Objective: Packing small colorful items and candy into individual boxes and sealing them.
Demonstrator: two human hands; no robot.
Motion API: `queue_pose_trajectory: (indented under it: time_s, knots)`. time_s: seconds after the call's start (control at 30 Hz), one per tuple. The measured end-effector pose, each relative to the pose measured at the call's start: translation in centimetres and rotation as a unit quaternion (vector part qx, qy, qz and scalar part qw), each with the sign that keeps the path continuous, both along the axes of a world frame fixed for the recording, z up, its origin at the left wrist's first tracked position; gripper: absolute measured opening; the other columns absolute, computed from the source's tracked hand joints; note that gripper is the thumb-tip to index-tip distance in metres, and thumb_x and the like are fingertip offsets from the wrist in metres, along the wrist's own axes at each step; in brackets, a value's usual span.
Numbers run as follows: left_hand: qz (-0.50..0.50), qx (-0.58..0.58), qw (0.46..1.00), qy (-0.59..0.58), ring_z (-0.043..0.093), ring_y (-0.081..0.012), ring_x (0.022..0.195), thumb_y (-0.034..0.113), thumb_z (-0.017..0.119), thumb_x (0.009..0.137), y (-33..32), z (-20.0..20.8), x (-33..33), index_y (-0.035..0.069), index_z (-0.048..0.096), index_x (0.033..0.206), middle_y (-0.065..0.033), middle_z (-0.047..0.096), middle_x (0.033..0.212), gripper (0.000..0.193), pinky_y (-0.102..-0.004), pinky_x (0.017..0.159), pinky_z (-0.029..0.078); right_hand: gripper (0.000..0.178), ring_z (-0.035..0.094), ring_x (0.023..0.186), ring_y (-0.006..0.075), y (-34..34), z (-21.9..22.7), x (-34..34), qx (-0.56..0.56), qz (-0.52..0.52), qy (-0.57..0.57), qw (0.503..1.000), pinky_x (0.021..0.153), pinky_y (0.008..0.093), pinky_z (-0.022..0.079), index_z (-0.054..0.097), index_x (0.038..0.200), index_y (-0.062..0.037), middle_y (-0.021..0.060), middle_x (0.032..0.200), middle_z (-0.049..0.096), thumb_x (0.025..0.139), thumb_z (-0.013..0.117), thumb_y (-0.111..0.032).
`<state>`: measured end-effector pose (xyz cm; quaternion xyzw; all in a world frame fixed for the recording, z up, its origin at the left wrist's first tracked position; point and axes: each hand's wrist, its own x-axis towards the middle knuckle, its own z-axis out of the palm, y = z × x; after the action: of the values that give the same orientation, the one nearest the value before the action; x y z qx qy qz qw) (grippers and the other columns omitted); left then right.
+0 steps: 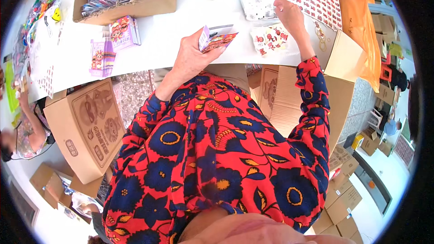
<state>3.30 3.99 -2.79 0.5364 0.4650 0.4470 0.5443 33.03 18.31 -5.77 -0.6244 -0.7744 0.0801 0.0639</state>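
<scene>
My left hand (189,57) is closed round a small printed card packet (219,41), purple and red, whose top edge stands open. Over the right part of the table, my right hand (292,17) has its thumb and fingers pinched together at the edge of a pile of small white pieces with dark marks (258,3). Whatever lies between those fingertips is too small to make out. Just below that pile sits a second pile of white pieces with red figures (267,40).
A cardboard box (131,8) full of flat packets stands at the back left. Beside it lie purple printed packets (102,58). A sheet of red stickers (320,1), rubber bands (322,36) and an orange bag (359,18) are on the right. Open cartons (289,99) flank me; another person (29,131) sits left.
</scene>
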Motion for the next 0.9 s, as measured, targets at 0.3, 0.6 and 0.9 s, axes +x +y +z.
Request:
queue_pose_trajectory:
  time_s: [0.3, 0.6, 0.9]
  knots:
    - [-0.007, -0.001, 1.000, -0.012, 0.057, -0.0073, 0.077, 0.011, 0.070, 0.078, 0.0, 0.1, 0.4, -0.003, 0.060, 0.104, -0.0071, 0.068, 0.089, 0.030, -0.0250, 0.072, 0.049, 0.014, 0.062, 0.074, 0.0100, -4.7, 9.9, -4.8, 0.088, 0.060, 0.215, 0.971, 0.070, 0.0245, 0.050, 0.064, 0.097, -0.0047, 0.0031, 0.087, 0.068, 0.083, 0.064, -0.007]
    - [-0.010, -0.007, 0.998, -0.054, 0.057, -0.0056, 0.077, 0.011, 0.071, 0.079, -0.4, 0.2, -0.2, -0.003, 0.061, 0.103, -0.0060, 0.067, 0.087, 0.030, -0.0242, 0.070, 0.050, 0.013, 0.058, 0.075, 0.0076, -4.9, 11.0, -6.6, 0.068, 0.081, 0.267, 0.958, 0.073, 0.0229, 0.048, 0.065, 0.096, -0.0024, -0.0006, 0.086, 0.067, 0.083, 0.063, -0.007]
    - [-0.098, -0.056, 0.977, -0.181, 0.061, -0.0090, 0.085, 0.004, 0.070, 0.079, 0.9, 2.5, -1.5, -0.001, 0.059, 0.110, -0.0054, 0.067, 0.094, 0.033, -0.0250, 0.076, 0.052, 0.011, 0.059, 0.078, 0.0084, -7.3, 12.6, -8.1, -0.026, 0.161, 0.293, 0.942, 0.070, 0.0232, 0.048, 0.066, 0.092, -0.0030, 0.0015, 0.085, 0.066, 0.081, 0.064, -0.004]
